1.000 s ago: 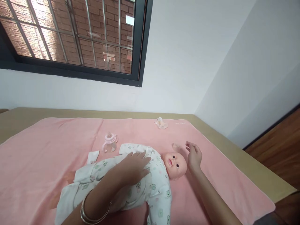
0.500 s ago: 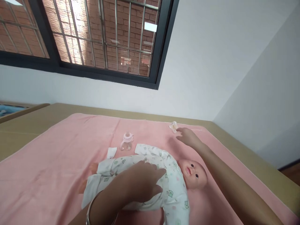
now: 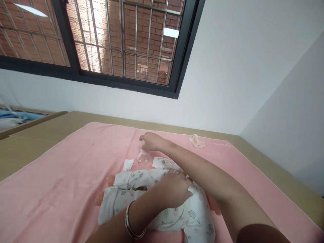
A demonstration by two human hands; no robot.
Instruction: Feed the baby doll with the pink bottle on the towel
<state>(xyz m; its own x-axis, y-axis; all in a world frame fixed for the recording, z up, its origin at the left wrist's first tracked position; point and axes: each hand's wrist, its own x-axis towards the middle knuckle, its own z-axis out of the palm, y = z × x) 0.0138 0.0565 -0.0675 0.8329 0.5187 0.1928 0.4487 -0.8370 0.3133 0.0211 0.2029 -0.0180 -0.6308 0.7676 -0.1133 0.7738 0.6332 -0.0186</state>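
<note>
A baby doll lies on its back in a white printed outfit (image 3: pixel 138 179), its head mostly hidden behind my right forearm. My left hand (image 3: pixel 174 189), with a silver bangle (image 3: pixel 128 222) at the wrist, rests on the outfit's chest, fingers apart. Beyond the doll's legs stands a small clear baby bottle (image 3: pixel 143 157) with handles. My right hand (image 3: pixel 151 141) reaches across the doll, its fingers curled round the bottle's top, which they cover. A small white cloth piece (image 3: pixel 128 164) lies beside the bottle, near the doll's feet.
Everything lies on a pink blanket (image 3: pixel 63 179) spread over a tan surface (image 3: pixel 32 136). A crumpled whitish, clear item (image 3: pixel 196 141) sits near the blanket's far edge. A white wall and a barred window (image 3: pixel 126 44) stand behind.
My right hand has left the crumpled item by the far edge and moved left to the bottle's top. My left hand remains on the doll's chest. The view has shifted slightly.
</note>
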